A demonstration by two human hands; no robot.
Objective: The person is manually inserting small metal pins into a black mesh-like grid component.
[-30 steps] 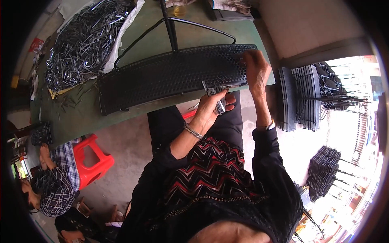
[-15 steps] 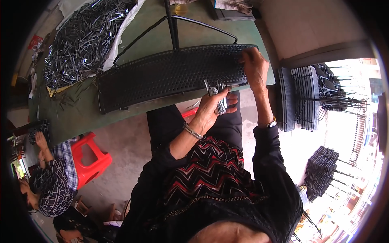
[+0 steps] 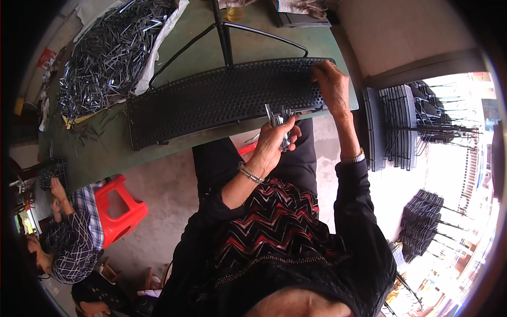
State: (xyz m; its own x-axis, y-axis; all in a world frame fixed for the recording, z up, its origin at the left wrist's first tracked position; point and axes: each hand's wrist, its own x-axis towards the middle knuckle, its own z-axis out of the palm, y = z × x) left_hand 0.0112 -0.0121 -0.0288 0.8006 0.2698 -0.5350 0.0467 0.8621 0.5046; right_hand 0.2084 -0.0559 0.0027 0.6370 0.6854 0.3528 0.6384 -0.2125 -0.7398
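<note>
A long black perforated metal panel (image 3: 227, 95) with a forked black rod frame (image 3: 225, 42) lies along the front of the green table. My left hand (image 3: 275, 138) is closed round a bundle of small shiny metal strips (image 3: 280, 120), just below the panel's near edge. At the panel's right end, my right hand (image 3: 331, 87) has its fingertips pinched together against the perforated surface. Whatever lies between those fingertips is too small or too hidden to name.
A big heap of loose metal strips (image 3: 113, 58) rests on a white sheet at the table's left. Stacked black racks (image 3: 391, 127) stand at the right. To the left are a red plastic stool (image 3: 120, 208) and a person (image 3: 74, 238) at work. Gloves (image 3: 301, 6) lie at the far edge.
The fingers of my left hand have curled in more tightly round the strips. My right hand has shifted very slightly left, still at the panel's right end.
</note>
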